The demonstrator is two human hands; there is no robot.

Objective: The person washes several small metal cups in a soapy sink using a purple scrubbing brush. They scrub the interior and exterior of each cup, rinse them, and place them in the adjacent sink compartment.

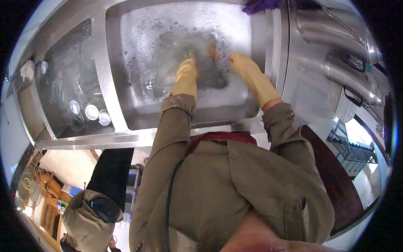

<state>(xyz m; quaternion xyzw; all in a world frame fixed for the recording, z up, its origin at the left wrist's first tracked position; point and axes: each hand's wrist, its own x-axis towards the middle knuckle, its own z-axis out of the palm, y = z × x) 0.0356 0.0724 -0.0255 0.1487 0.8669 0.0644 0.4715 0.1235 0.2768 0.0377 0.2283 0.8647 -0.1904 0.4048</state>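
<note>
My left hand [187,70], in a yellow rubber glove, reaches into cloudy, soapy water in the large steel sink basin [258,37]. Its fingers are under the surface, so what they touch is hidden. My right hand [240,64], in a matching glove, is curled just over the foam [201,15] toward the basin's right side. A tiny purple spot shows at its fingertips; I cannot make out what it is. Between the hands, an orange-brown object [213,52] shows blurred in the water.
Clear containers [75,82] and several white-rimmed round pieces [92,112] lie in the left basin. A purple cloth [259,5] hangs at the far right corner. Large steel vessels [349,69] stand on the right counter. Behind me, on the left, is another person wearing a cap [105,206].
</note>
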